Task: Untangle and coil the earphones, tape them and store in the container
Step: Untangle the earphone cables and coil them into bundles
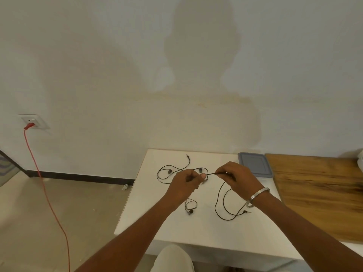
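Black earphones (220,212) lie partly on the white table (157,222). My left hand (184,183) and my right hand (235,176) each pinch the cable, and a short stretch runs taut between them just above the table. From my right hand the cord drops in a long loop to a jack plug (246,211). Earbuds (190,212) dangle below my left hand. A second black earphone cord (167,171) lies looped at the table's far left, its plug (188,156) pointing to the wall. The grey-lidded container (255,165) stands at the far right, behind my right hand.
A wooden board (318,193) adjoins the table on the right, with a white object (359,161) at its far corner. A red cable (47,193) hangs from a wall socket (32,121) to the floor on the left. My knee (172,258) shows under the table's near edge.
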`<state>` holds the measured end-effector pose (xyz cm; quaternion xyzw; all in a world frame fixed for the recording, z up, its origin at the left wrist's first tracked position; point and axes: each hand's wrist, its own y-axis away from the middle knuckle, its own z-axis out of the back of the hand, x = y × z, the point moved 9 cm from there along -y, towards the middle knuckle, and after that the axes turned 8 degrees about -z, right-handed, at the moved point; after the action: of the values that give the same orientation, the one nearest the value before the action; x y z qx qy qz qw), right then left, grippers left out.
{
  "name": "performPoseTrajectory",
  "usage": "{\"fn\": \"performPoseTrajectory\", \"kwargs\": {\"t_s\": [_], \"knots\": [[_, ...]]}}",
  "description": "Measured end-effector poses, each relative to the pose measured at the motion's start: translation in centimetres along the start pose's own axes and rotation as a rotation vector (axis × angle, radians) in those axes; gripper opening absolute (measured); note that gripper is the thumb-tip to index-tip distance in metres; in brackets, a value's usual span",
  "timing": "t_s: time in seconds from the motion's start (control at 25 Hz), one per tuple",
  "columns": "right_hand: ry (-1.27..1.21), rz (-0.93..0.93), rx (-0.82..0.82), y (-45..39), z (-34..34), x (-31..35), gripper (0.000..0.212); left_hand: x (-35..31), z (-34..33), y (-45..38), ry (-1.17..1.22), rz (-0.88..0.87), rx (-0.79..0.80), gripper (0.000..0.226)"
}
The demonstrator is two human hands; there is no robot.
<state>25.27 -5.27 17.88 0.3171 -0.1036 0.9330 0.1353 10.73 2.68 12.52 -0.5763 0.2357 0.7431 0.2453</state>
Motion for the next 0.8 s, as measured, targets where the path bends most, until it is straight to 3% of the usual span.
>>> {"fn": "performPoseTrajectory", "kwargs": {"t_s": [0.12,0.24,0.28,0.44,0.68,0.8], "knots": [[0.117,-0.046,0.006,0.1,-0.1,-0.7,0.023,-1.2,-0.4,0.0,0.046,-0.062,0.051,0.021],[0.329,-0.029,0.092,0.4,-1.3,0.2,0.06,-2.4,-0.7,-0.4,-0.026,-0.16,0.081,0.017],[0.316,-0.021,0.114,0.3,-1.7,0.9,0.061,-2.7,-0.9,-0.5,-0.035,-0.187,0.099,0.016],[0.278,0.004,0.16,-0.5,-2.2,2.7,0.025,-3.7,-0.9,-0.8,-0.07,-0.23,0.12,0.016],[0.066,-0.075,-0.12,-1.0,2.3,-1.0,0.026,-2.1,1.1,-0.8,-0.112,-0.148,0.111,0.018],[0.18,-0.178,-0.179,-1.0,3.4,-3.7,0.028,-2.2,1.4,-0.6,-0.119,-0.168,0.127,0.022]]}}
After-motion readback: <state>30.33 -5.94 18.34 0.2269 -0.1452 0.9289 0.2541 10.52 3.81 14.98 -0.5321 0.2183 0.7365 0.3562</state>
